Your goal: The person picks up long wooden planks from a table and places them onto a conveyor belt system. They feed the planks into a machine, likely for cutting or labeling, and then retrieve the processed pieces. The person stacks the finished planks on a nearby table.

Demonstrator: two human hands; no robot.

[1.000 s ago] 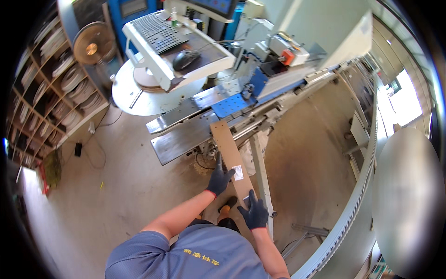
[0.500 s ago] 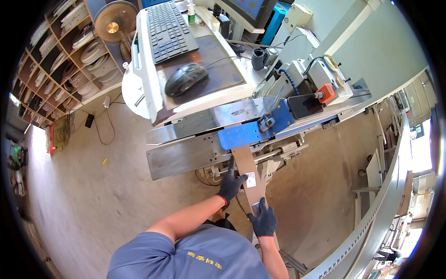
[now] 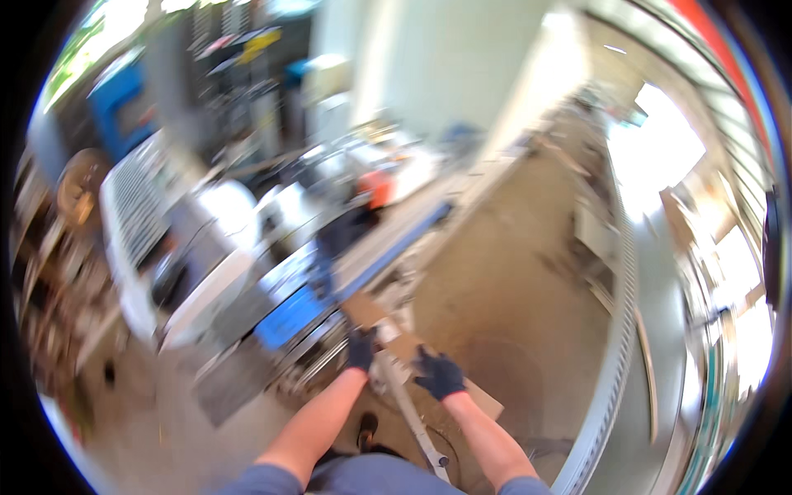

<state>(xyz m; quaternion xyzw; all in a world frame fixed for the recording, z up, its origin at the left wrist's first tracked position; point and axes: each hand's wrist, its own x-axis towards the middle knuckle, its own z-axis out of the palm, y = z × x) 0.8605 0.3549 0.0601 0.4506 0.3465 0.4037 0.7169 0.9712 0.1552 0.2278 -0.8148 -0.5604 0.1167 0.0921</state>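
A long, flat brown board with a white label slants from the machine's edge down to the right in front of me. My left hand, in a dark glove with a red cuff, is closed on its left edge near the label. Farther along the board, toward its near end, my right hand in a matching glove grips it, thumb uppermost. The far end of the board lies close to the machine's blue plate. Motion blur hides the exact finger contact.
A grey metal plate juts from the machine at left. Beyond it are a keyboard and black mouse on a white stand. A slim metal bar runs beneath the board. On the right curves a long grey beam.
My view has swung to the right and up, blurring the scene. The board's far end, under the blue plate before, now shows to the right of that plate, with both hands still on the board.
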